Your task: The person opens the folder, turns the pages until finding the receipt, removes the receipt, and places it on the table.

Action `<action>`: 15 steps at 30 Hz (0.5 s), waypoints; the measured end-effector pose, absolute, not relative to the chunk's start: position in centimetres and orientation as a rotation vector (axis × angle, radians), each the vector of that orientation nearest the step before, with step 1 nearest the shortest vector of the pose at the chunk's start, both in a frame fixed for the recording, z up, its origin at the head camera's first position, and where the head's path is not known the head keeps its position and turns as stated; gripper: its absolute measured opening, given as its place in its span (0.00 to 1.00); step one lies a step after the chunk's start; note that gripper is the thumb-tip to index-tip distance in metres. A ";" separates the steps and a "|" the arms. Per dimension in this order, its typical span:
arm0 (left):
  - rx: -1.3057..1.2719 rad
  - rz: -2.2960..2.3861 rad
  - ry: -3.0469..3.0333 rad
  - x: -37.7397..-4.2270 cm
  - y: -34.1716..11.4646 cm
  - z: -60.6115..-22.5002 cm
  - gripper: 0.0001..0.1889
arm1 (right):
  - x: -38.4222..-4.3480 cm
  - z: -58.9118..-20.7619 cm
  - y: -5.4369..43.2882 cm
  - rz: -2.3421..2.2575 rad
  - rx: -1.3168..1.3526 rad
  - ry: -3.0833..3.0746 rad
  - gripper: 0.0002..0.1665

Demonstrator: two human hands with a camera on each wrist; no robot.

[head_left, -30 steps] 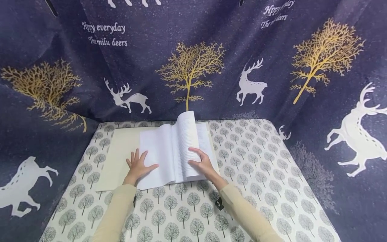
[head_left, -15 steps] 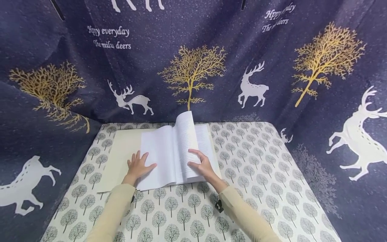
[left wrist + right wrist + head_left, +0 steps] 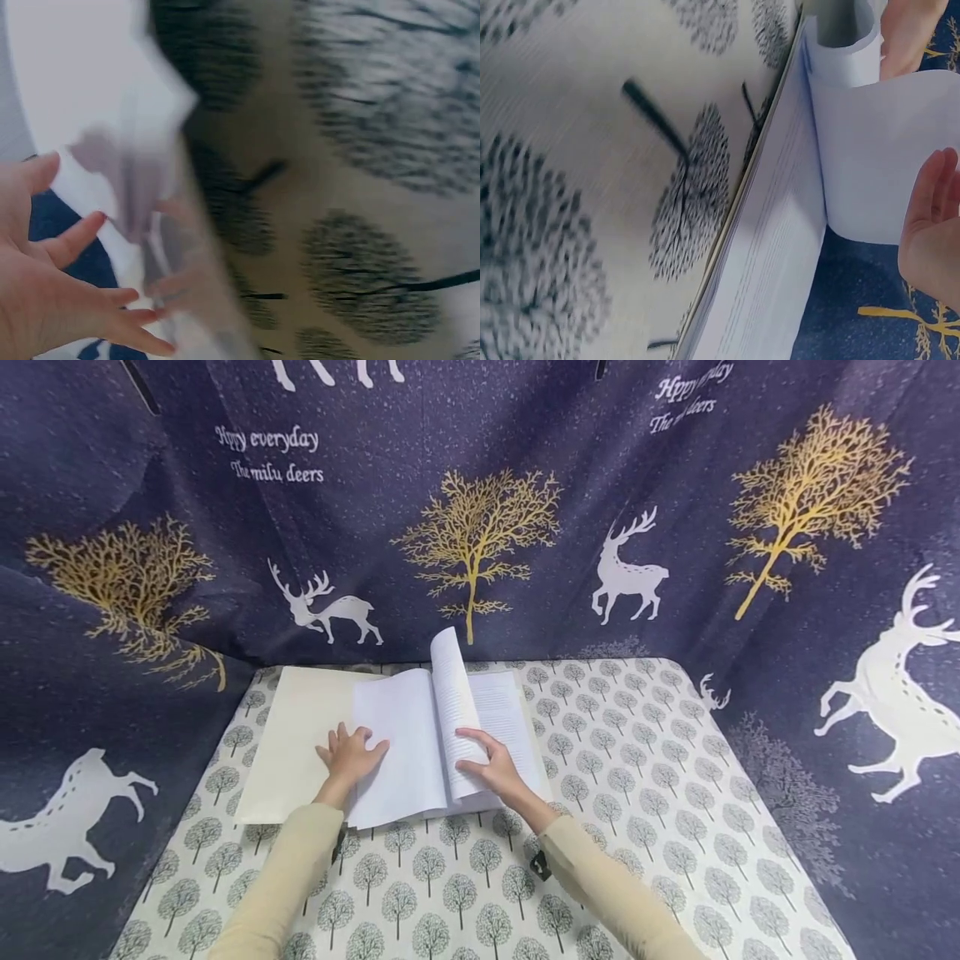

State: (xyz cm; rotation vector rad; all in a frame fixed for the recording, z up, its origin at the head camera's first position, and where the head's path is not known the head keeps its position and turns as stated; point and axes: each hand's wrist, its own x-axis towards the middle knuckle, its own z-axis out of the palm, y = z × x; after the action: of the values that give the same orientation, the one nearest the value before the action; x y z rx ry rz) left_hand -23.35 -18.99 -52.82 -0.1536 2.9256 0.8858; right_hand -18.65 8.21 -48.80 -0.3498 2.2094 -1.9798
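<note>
The book lies open on the surface. At its left side our left hand spreads its fingers apart, seemingly steadying it; rightward, our right hand props raised pages, perhaps against falling; we cannot tell whether those fingers pinch.

On my right wrist feed I see the book running from 1 o'clock to 6 o'clock, faint lines on its page. A lifted white page bows out toward 3 o'clock, and a paper curl stands between 1 and 2. The right hand, cut off by the frame, overlaps that lifted page at half past three; I can't tell how firmly it touches. At 2 o'clock the left hand shows beyond the curl. Tree-print cloth fills 9 o'clock; dark blue fabric with gold branches lies at 4 to 5.
</note>
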 end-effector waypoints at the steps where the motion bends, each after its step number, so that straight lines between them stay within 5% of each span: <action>1: -0.174 0.885 2.928 -23.6 -18.7 -52.5 0.30 | -18.6 -48.8 8.1 -1.990 -0.347 2.204 0.34; 15: -0.002 1.246 2.911 -26.4 -14.3 -48.8 0.31 | -17.9 -49.1 5.8 -1.966 -0.362 2.178 0.29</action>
State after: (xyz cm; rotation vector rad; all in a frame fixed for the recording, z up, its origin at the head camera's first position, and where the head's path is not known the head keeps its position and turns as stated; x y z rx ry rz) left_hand -26.39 -14.30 -48.77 -0.0017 2.9110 1.2459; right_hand -17.92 5.80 -49.15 -0.3623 2.1778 -1.9662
